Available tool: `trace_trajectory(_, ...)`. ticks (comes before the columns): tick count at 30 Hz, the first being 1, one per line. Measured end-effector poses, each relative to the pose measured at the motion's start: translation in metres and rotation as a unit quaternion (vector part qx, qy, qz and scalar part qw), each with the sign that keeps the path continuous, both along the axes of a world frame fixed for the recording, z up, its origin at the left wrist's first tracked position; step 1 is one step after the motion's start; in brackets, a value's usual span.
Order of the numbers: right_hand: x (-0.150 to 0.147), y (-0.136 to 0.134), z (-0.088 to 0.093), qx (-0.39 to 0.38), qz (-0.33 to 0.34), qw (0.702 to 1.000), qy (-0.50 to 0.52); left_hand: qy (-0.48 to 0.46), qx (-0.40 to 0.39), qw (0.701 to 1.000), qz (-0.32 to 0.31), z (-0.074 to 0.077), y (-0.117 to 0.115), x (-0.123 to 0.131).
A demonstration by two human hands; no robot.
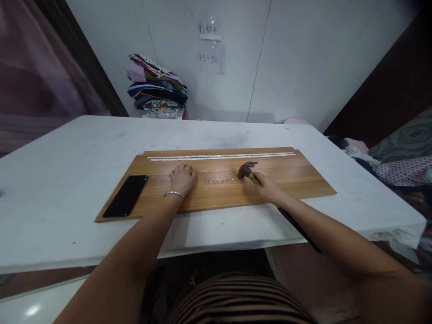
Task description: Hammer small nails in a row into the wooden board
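My right hand (268,188) is wrapped around the handle of a claw hammer (245,171), whose dark grip sticks out below my wrist. The hammer head is over the right end of a row of several small nails (218,181) standing along the middle of a wooden board (297,180). From this angle I cannot tell whether the head touches a nail. Left of the row, my left hand (183,179) lies palm down on the board, fingers slightly bent and apart, holding nothing. A silver bracelet (173,193) circles that wrist.
A black phone (126,196) lies on the board's left end. Two white marked strips (221,157) run along its far edge. Beneath is a white-covered table (67,180). Folded clothes (157,87) are stacked by the wall; more fabric (401,171) lies at the right.
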State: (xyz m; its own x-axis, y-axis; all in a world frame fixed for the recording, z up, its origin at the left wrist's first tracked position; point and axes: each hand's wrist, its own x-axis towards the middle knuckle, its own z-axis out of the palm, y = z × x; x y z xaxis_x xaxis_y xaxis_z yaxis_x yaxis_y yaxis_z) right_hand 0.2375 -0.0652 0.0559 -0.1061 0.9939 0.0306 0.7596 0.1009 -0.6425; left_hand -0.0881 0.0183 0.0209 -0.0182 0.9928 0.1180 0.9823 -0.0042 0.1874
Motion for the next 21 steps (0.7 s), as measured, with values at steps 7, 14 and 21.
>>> trace_trajectory(7, -0.0002, -0.0010, 0.0030, -0.008, -0.001, 1.000, 0.004, -0.002, 0.007, 1.000, 0.000, -0.0002, 0.0004, 0.0002)
trace_trajectory(14, 0.0000, 0.0000, 0.0016, -0.009, -0.004, 1.000, -0.009, -0.003, 0.009, 1.000, 0.000, -0.0018, 0.0009, -0.0007)
trace_trajectory(21, 0.0007, -0.0005, 0.0033, -0.003, -0.003, 1.000, 0.003, -0.004, 0.009, 1.000, 0.003, -0.0014, 0.0009, -0.0005)
